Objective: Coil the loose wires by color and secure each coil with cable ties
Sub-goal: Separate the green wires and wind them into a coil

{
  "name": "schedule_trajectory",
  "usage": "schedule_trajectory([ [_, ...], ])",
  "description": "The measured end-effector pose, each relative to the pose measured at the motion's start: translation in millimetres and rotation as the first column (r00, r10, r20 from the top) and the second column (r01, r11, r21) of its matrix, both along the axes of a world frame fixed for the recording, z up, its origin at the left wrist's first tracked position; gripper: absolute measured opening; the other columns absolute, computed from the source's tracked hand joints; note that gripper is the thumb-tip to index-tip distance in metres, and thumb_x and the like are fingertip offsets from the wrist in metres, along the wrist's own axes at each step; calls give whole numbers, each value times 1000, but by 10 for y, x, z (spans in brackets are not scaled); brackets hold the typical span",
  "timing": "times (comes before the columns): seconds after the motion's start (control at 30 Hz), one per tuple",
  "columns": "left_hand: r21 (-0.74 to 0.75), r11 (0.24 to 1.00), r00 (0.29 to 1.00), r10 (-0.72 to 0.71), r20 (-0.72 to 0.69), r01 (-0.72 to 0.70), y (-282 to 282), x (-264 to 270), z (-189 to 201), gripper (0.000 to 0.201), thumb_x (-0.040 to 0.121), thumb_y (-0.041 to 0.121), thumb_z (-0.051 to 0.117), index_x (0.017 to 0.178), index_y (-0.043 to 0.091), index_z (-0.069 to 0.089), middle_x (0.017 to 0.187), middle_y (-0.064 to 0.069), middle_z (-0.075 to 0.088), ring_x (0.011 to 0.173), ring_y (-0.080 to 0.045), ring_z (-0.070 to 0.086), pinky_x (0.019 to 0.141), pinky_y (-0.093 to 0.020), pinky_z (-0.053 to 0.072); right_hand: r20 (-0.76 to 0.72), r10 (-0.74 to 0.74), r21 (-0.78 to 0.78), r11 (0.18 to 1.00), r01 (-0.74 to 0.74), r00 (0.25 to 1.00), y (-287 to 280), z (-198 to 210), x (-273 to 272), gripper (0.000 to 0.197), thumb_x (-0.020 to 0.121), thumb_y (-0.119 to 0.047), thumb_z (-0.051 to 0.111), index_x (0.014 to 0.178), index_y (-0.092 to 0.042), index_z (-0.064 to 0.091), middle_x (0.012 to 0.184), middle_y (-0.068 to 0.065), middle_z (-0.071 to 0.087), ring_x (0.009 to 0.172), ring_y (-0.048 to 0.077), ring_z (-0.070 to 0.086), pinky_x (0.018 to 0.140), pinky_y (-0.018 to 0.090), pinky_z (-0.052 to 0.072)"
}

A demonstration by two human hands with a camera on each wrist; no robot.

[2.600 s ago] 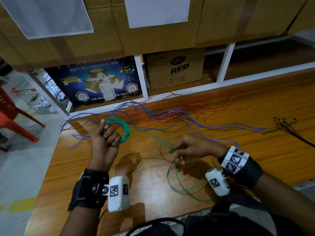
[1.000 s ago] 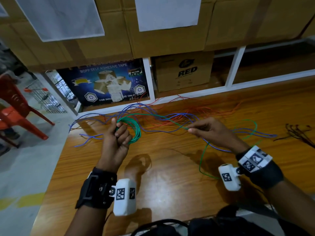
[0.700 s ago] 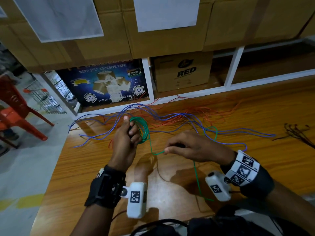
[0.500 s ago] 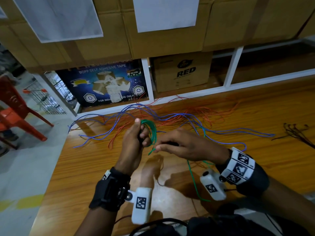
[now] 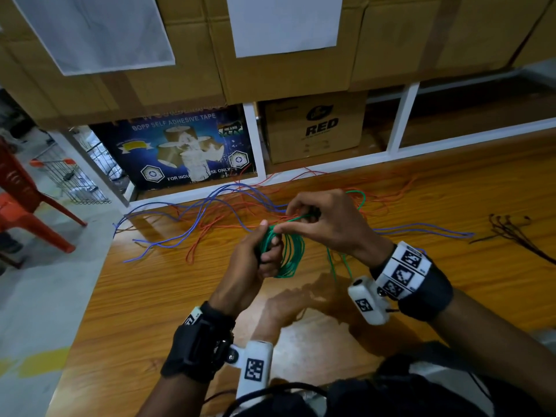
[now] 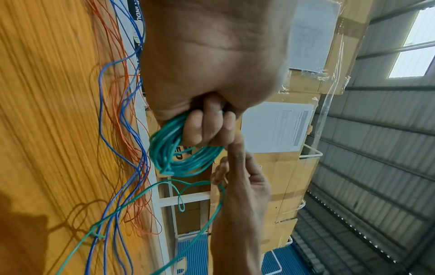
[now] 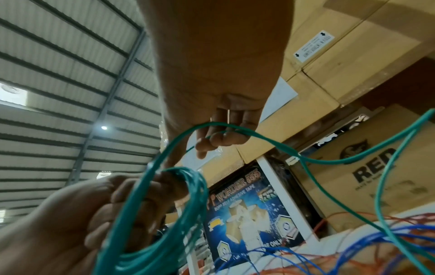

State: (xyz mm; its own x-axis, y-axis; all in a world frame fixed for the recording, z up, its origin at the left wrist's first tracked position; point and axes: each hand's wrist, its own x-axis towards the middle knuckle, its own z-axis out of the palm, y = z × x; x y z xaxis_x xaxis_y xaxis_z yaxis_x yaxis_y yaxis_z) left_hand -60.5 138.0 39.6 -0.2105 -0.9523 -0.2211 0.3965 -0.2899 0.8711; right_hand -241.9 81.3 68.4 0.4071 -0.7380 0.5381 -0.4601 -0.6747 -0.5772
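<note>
While the left hand grips a green coil with its fingers curled round the loops, the right hand pinches the loose green wire just above the coil, its fingertip touching the left fingers. Both hands are raised above the counter. The green tail drops below the right wrist to the wood. Blue wires and orange wires sprawl loose behind the hands. Black ties lie well apart at the right.
</note>
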Motion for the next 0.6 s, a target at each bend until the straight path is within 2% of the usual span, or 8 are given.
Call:
schedule_trajectory([
  [0.07,-37,999,997,-28,70,31,20,34,3,36,101,38,45,72,16,45,55,4,20,41,-6,14,38,-20,12,5,34,60,998,-34,999,-29,-57,-60,36,74,-52,87,86,-21,74,71,-8,66,64,3,58,58,19,41],
  [0.2,-105,994,987,3,159,14,38,133,10,36,100,28,48,67,20,36,58,2,17,46,-9,10,39,-21,9,-95,90,64,994,-84,991,-54,-192,-195,29,77,-40,89,96,-23,76,95,-9,67,91,8,63,79,20,48],
  [0.27,-108,994,980,38,195,-17,42,205,12,36,102,25,48,68,21,35,60,1,16,48,-10,10,42,-24,7,-62,50,99,994,-44,997,-35,-275,-261,20,79,-27,88,94,-22,76,94,-8,67,86,3,63,75,14,47],
  [0.33,-111,993,973,62,222,-38,54,258,13,36,102,23,48,69,21,35,59,2,18,47,-9,11,43,-26,6,-10,33,216,976,-30,999,-12,-325,-325,11,83,-19,86,88,-16,76,82,-9,70,72,0,66,64,12,47],
  [0.4,-121,990,964,94,250,-65,66,308,9,36,102,22,47,69,21,34,57,5,20,46,-8,12,44,-27,6,13,26,344,939,-28,1000,-10,-363,-377,6,86,-20,83,86,-18,77,75,-10,72,65,2,67,61,18,49],
  [0.47,-120,988,958,128,258,-100,57,369,2,37,103,21,47,68,21,34,54,7,21,45,-7,13,44,-28,5,24,-10,390,921,0,1000,-34,-398,-450,6,86,-23,83,83,-20,79,77,-11,74,69,-2,65,64,21,47],
  [0.53,-111,985,954,157,256,-132,35,432,-6,37,103,21,46,68,22,34,53,9,22,44,-7,13,42,-25,8,76,10,451,892,-43,997,-43,-415,-517,10,86,-23,83,80,-17,79,72,-5,72,68,1,58,62,24,43],
  [0.6,-117,981,946,181,268,-155,25,480,-6,39,104,22,46,67,23,32,53,10,22,43,-6,13,40,-22,10,175,50,504,853,-133,983,-7,-415,-550,20,89,-24,80,80,-7,78,65,-2,66,62,4,53,57,21,40],
])
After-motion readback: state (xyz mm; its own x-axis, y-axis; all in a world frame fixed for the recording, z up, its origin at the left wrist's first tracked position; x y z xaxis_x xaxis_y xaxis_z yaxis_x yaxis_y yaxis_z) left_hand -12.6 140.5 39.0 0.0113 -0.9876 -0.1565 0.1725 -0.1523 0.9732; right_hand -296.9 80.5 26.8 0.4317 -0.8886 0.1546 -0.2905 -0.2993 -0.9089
